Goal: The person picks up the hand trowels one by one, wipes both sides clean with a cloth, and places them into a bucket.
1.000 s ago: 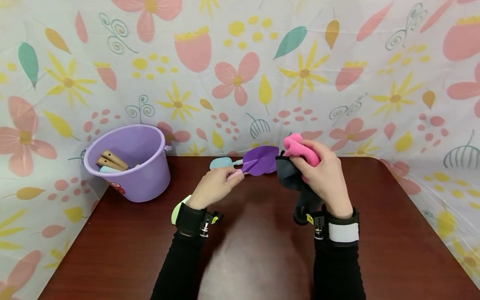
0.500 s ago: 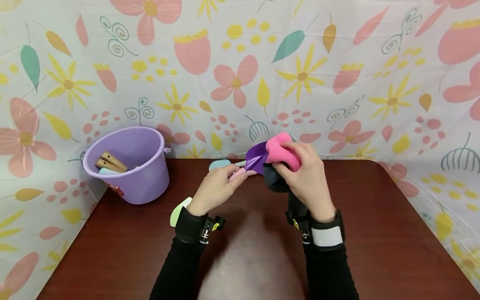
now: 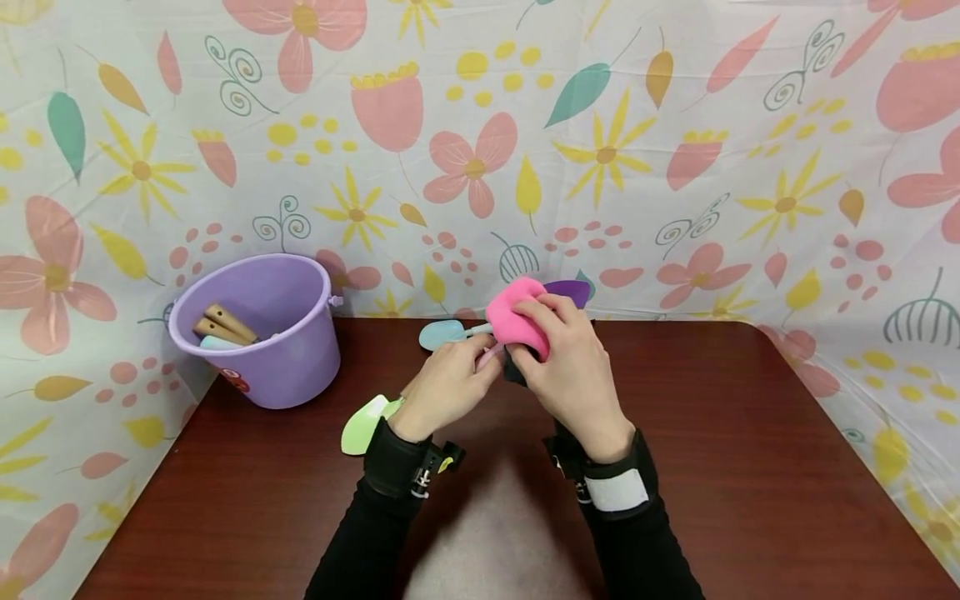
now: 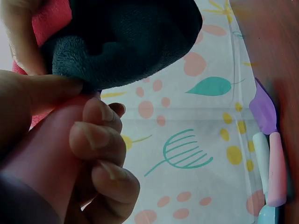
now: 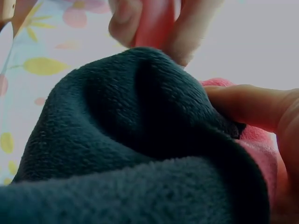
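My left hand (image 3: 446, 385) grips the pink handle (image 4: 51, 144) of a toy shovel, fingers curled round it. The tip of its purple blade (image 3: 570, 292) shows past my right hand (image 3: 576, 379); the rest of the blade is hidden. That right hand holds a soft cloth, pink (image 3: 508, 310) on one side and dark grey (image 5: 112, 135) on the other, against the shovel where handle meets blade. In the left wrist view, the cloth's dark side (image 4: 135, 42) bunches just beyond the left thumb.
A lilac bucket (image 3: 300, 367) with wooden-handled tools (image 3: 227, 321) stands at the back left. A light blue shovel (image 3: 442, 334) lies behind the left hand, beside another pink-handled purple shovel (image 4: 277, 168). A light green shovel (image 3: 365, 427) lies by the left wrist. A flowered sheet (image 3: 465, 67) hangs behind the table.
My right hand has moved left with the cloth, along the purple blade to the handle end near my left hand. The left hand has shifted slightly and keeps its grip.
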Motion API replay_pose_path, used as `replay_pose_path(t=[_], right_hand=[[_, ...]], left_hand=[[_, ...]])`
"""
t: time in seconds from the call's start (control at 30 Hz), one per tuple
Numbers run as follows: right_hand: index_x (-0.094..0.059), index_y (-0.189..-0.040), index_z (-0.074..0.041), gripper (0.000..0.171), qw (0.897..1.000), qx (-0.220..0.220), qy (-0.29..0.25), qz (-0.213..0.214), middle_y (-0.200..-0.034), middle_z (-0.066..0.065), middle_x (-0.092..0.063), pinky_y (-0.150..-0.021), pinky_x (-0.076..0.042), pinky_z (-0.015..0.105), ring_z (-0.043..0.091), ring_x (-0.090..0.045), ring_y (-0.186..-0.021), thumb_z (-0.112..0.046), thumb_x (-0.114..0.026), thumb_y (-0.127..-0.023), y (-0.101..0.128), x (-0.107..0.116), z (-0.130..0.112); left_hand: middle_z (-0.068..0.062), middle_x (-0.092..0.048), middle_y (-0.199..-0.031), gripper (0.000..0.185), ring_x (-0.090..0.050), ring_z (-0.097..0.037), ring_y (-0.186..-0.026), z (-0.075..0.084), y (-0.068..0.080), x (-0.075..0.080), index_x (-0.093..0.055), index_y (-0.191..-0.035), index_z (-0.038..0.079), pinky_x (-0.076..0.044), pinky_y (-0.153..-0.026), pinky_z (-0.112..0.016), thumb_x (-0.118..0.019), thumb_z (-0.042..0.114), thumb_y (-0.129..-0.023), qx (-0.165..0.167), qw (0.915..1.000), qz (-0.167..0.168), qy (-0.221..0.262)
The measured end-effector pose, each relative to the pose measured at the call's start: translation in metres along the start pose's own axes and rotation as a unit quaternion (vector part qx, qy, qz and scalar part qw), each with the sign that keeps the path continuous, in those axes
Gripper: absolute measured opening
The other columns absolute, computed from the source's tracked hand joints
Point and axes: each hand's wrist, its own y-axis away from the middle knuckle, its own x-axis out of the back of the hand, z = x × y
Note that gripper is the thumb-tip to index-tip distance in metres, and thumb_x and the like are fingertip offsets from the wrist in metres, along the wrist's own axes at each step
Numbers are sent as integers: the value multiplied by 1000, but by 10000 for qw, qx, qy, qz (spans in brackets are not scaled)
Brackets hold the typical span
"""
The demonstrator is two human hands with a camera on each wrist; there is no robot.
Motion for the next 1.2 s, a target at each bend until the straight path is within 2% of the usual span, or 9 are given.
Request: replay_pose_path(t=[0.17,0.27,0.43,0.6,0.8,1.0,1.2], right_hand=[[-70,-119,-13,36,9995,-91,100,-296,-121,8,-60,-72,-52,52,30,-56,-108,-19,-77,-84,2,-1,-2],[-70,-119,-13,35,9992,-194,139,-306,-119,8,-61,-73,-52,52,29,-57,-108,-20,-76,-84,2,-1,1],[-71,-117,-13,32,9994,-299,167,-78,-119,8,-61,-77,-50,53,31,-56,-109,-16,-75,-85,2,-3,9],[-72,-113,-12,31,9994,-276,172,152,-119,9,-60,-77,-49,54,35,-52,-107,-16,-78,-83,0,-5,13],[-71,-113,-12,30,9973,-394,424,445,-122,12,-58,-76,-42,57,38,-48,-103,-17,-78,-83,0,-6,18],[-70,-113,-14,30,9927,-658,595,818,-124,14,-55,-74,-39,56,39,-46,-106,-19,-76,-84,-2,-5,25],[-70,-113,-14,30,9915,-727,572,920,-125,14,-55,-76,-38,57,40,-45,-110,-22,-76,-85,-3,-2,28]], left_hand=[[3,-43,-63,21,-41,-11,-52,-3,0,-1,-52,-84,20,-33,-51,-28,-48,29,-102,52,9999,-4,91],[4,-43,-64,20,-42,-11,-53,-3,-1,-2,-54,-85,20,-34,-52,-28,-47,30,-102,34,9999,43,84],[5,-43,-64,20,-44,-9,-57,-1,-1,-2,-60,-91,22,-37,-55,-27,-50,35,-103,-201,9996,173,-11],[7,-40,-60,23,-43,-8,-54,0,-1,-1,-61,-86,22,-35,-53,-26,-53,36,-102,-411,9989,225,-94],[8,-36,-57,27,-38,-8,-49,-1,2,2,-56,-78,23,-31,-50,-27,-53,37,-102,-358,9992,72,136],[10,-35,-57,28,-36,-6,-47,-4,3,3,-60,-82,21,-28,-47,-26,-52,39,-102,-293,9991,1,300],[9,-34,-57,27,-34,-7,-48,-4,4,3,-58,-82,23,-26,-47,-27,-51,40,-102,-251,9994,52,228]])
